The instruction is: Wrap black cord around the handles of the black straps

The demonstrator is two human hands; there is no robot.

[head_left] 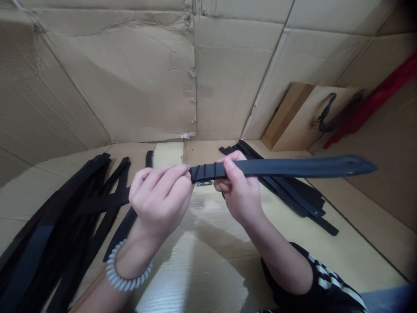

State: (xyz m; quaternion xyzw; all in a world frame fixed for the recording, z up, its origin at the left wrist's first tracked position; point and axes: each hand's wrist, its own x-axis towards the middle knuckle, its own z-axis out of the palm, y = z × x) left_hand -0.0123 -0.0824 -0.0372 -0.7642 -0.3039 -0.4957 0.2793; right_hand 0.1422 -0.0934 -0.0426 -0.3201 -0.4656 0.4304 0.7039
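A long black strap (293, 167) is stretched level between my two hands above the table. Its right end narrows to a point with a small hole in it. Thin dark bands cross the strap between my hands. My left hand (163, 193) is closed around the left part, knuckles facing me, and wears a pale coiled band (125, 271) at the wrist. My right hand (240, 187) pinches the strap near the bands, thumb on top. Just below the strap shows a small silvery metal piece (204, 183); whether it is attached I cannot tell.
A pile of black strips (65, 221) lies to the left. More black strips (286, 191) lie at the back right. Cardboard walls (130, 78) enclose the wooden table (182, 269). A brown paper bag (293, 113) and a red strip (381, 100) are at the right.
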